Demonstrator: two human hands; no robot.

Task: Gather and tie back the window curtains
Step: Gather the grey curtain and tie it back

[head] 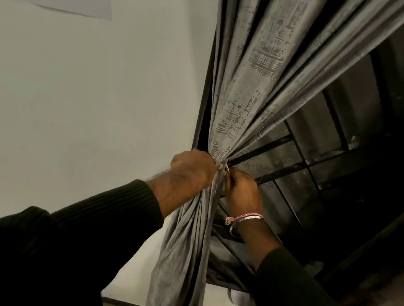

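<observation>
Behind hands (214, 178), curtain (248, 86) tie hidden

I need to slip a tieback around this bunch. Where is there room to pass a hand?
Free: the gap between the curtain and the white wall, left of the left hand. Also below both wrists, beside the hanging folds. Crowded: the pinch point, where the right hand works against the window grille.
</observation>
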